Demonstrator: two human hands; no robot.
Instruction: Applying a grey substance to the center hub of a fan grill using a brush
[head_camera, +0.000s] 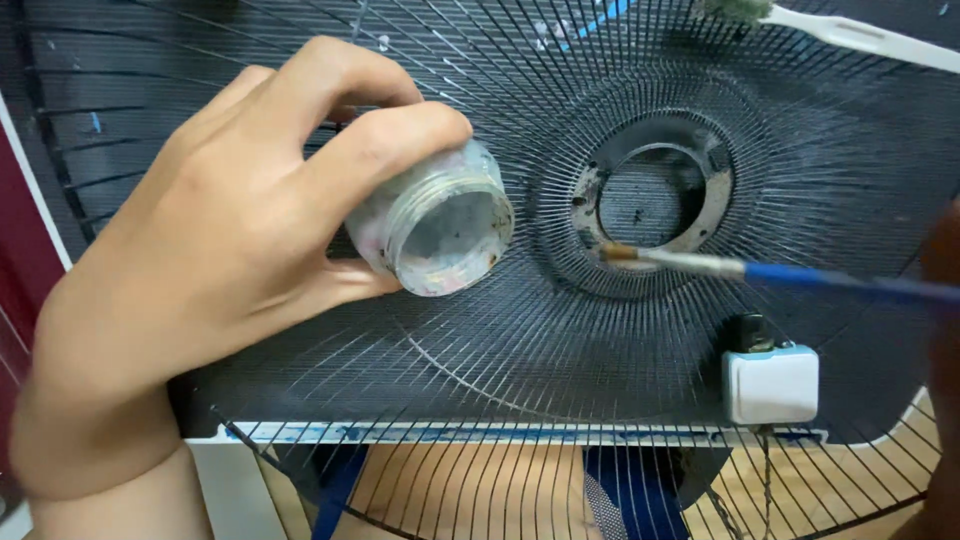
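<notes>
Fingers of the left hand (210, 250) wrap a small open jar (440, 225) above a black fan grille (560, 330), while the right hand (945, 290), mostly out of frame, grips a blue paintbrush (760, 270) whose tip touches the grille's centre ring (655, 190).

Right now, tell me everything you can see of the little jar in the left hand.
The jar is small, round and clear, smeared with pale paint. Its lid is off, showing a threaded neck. It lies tilted, mouth facing the camera and toward the fan grille. The left hand grips it, fingers over the top, thumb beneath. Nothing else touches it.
</notes>
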